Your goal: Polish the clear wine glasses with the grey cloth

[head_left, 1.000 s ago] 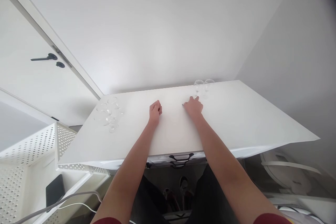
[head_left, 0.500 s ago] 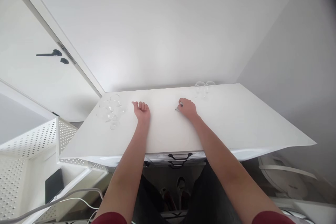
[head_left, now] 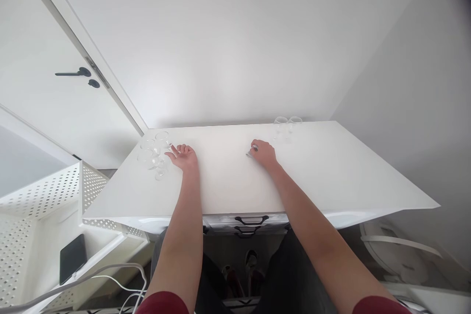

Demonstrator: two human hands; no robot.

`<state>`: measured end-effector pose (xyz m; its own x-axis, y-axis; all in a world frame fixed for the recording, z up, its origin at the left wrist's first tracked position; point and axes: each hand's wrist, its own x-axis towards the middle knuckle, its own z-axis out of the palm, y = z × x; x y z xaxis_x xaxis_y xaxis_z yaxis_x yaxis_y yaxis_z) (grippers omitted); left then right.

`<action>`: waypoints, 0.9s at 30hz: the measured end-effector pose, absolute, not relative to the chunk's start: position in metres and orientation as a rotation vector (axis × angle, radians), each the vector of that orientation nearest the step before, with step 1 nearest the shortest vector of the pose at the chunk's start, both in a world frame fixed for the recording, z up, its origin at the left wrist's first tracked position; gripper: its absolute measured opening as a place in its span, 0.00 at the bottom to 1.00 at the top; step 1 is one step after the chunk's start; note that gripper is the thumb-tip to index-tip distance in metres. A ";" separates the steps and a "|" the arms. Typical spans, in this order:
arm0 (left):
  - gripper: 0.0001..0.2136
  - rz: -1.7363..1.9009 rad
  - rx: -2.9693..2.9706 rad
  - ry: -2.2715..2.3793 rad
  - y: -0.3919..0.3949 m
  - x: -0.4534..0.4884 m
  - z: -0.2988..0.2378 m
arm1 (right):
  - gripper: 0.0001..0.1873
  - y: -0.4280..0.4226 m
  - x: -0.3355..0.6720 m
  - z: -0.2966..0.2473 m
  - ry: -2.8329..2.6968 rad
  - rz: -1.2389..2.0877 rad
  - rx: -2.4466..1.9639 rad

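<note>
On the left of the white cabinet top [head_left: 228,191] stands a cluster of clear stemmed glasses [head_left: 148,146]. My left hand [head_left: 185,157] is beside them, palm partly up, thumb and fingers apart; its fingertips are close to the nearest glass, and I cannot tell whether they touch it. My right hand [head_left: 264,153] rests near the middle of the top, fingers curled round a small grey cloth-like piece [head_left: 249,153], most of it hidden in the grip. Two more clear stemmed glasses [head_left: 288,125] stand by the wall at the back, beyond my right hand.
Black drawer handles [head_left: 251,221] project from the cabinet front. At left are a door with a black handle [head_left: 73,73], a white perforated shelf unit [head_left: 47,191], a dark tablet-like device [head_left: 72,258] and cables [head_left: 121,267]. A white wall rises behind the cabinet.
My left hand has moved left toward the clustered glasses, and its fingers have opened from a loose curl. The right hand stays in place with the grey piece. The view has shifted slightly.
</note>
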<state>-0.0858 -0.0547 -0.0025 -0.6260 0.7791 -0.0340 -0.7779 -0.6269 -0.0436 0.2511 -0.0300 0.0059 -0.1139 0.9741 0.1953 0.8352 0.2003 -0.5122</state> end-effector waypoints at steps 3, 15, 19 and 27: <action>0.18 2.219 -0.086 -0.186 -0.047 -0.095 -0.008 | 0.09 -0.030 0.251 0.006 -1.994 0.379 -1.679; 0.16 2.152 0.033 -0.284 -0.035 -0.107 -0.013 | 0.08 -0.030 0.253 0.003 -1.965 0.391 -1.624; 0.13 2.115 0.060 -0.012 -0.038 -0.092 0.001 | 0.08 -0.031 0.251 0.004 -1.636 0.575 -1.372; 0.10 1.814 0.576 0.539 -0.037 -0.027 0.021 | 0.21 -0.035 0.247 0.021 -0.955 1.216 -0.963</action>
<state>-0.0266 -0.0374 0.0213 -0.2780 0.9527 0.1230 -0.7309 -0.2929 0.6164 0.2465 -0.0354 0.0208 0.1006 0.9926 0.0675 -0.3009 0.0950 -0.9489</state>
